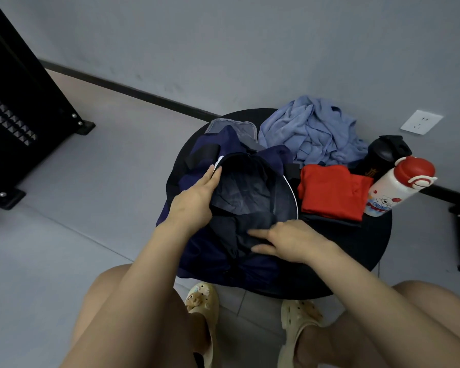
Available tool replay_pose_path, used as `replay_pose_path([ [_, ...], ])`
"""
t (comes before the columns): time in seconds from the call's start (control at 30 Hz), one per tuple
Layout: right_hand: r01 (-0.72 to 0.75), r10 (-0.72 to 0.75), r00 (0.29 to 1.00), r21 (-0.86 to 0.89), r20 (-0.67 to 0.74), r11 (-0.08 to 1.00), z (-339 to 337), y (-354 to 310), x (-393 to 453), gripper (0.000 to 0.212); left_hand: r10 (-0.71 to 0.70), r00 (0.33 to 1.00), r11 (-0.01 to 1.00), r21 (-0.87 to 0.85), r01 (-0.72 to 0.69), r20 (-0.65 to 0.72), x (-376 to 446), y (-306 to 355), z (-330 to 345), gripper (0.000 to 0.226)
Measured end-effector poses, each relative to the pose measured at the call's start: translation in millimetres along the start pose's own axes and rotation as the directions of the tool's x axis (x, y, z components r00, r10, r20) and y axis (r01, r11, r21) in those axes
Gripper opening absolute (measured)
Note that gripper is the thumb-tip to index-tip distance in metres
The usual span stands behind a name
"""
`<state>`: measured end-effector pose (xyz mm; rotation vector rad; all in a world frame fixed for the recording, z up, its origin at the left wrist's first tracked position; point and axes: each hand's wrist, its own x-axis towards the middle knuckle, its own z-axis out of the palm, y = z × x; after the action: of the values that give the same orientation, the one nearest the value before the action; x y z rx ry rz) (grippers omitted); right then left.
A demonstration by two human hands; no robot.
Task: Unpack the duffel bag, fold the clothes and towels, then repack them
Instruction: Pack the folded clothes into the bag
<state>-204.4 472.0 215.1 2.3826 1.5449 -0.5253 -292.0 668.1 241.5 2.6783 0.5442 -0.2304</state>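
The left hand (pixel 194 200) is curled over the rim of the navy duffel bag (pixel 205 251), by which its mouth is held wide. The right hand (pixel 284 239) is laid with straight fingers on a dark folded garment (pixel 239 208) inside the bag, nothing being gripped. The bag is set on a round black table (pixel 367 248). Just beside it, a folded red garment (pixel 332 191) is seen, with crumpled blue cloth (pixel 311 128) behind and two bottles, black (pixel 383 155) and white-and-red (pixel 398 187), at the right.
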Motion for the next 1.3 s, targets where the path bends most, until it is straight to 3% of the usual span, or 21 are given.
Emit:
replay_pose_path([
  [0.07, -0.005, -0.010, 0.937, -0.043, -0.349, 0.999, 10.4, 7.7, -0.9, 0.046, 0.018, 0.999, 0.990, 0.140, -0.022, 0.031, 0.8, 0.8, 7.0, 0.095],
  [0.13, -0.129, 0.164, 0.763, 0.100, -0.625, 0.986, 21.1, 19.5, -2.8, 0.026, 0.073, 0.997, 0.928, 0.363, -0.076, 0.024, 1.1, 4.5, 13.8, 0.088],
  [0.17, -0.205, 0.319, 0.707, 0.248, -0.632, 0.947, 22.4, 23.0, -2.9, 0.031, 0.137, 0.990, 0.870, 0.477, -0.127, 0.013, 1.9, 8.1, 17.7, 0.082],
  [0.23, -0.306, 0.613, 0.659, 0.589, -0.437, 0.748, 22.2, 25.3, -3.8, 0.053, 0.316, 0.947, 0.749, 0.600, -0.282, 0.050, 4.8, 18.1, 29.3, 0.068],
  [0.3, -0.307, 0.731, 0.657, 0.820, -0.185, 0.483, 22.7, 25.9, -1.8, 0.044, 0.438, 0.871, 0.686, 0.544, -0.484, 0.223, 6.9, 27.7, 47.1, 0.058],
  [0.33, -0.305, 0.738, 0.662, 0.853, -0.130, 0.423, 22.8, 26.1, 0.3, 0.033, 0.440, 0.837, 0.694, 0.467, -0.547, 0.326, 6.2, 30.6, 56.0, 0.059],
  [0.43, -0.324, 0.726, 0.671, 0.823, -0.147, 0.466, 24.6, 22.9, 0.7, 0.019, 0.360, 0.765, 0.792, 0.259, -0.553, 0.534, 5.6, 27.7, 80.4, 0.073],
  [0.57, -0.371, 0.669, 0.708, 0.689, -0.225, 0.623, 29.8, 21.2, 1.0, 0.021, 0.380, 0.697, 0.778, 0.198, -0.597, 0.607, 11.5, 23.4, 100.7, 0.088],
  [0.73, -0.354, 0.628, 0.690, 0.589, -0.360, 0.727, 22.3, 32.8, 7.8, 0.026, 0.376, 0.783, 0.785, 0.279, -0.553, 0.495, 22.4, 33.5, 119.0, 0.086],
  [0.97, -0.406, 0.556, 0.696, 0.389, -0.455, 0.827, -2.1, 67.3, 18.6, 0.033, 0.340, 0.864, 0.869, 0.227, -0.440, 0.372, 52.6, 42.1, 103.7, 0.098],
  [1.13, -0.453, 0.548, 0.719, 0.309, -0.429, 0.836, 2.3, 87.4, 19.7, 0.028, 0.412, 0.792, 0.830, 0.173, -0.530, 0.451, 63.9, 42.1, 90.5, 0.079],
  [1.3, -0.453, 0.545, 0.726, 0.304, -0.420, 0.838, -2.2, 94.7, 27.5, 0.024, 0.475, 0.700, 0.841, -0.040, -0.540, 0.534, 61.6, 49.1, 83.1, 0.051],
])
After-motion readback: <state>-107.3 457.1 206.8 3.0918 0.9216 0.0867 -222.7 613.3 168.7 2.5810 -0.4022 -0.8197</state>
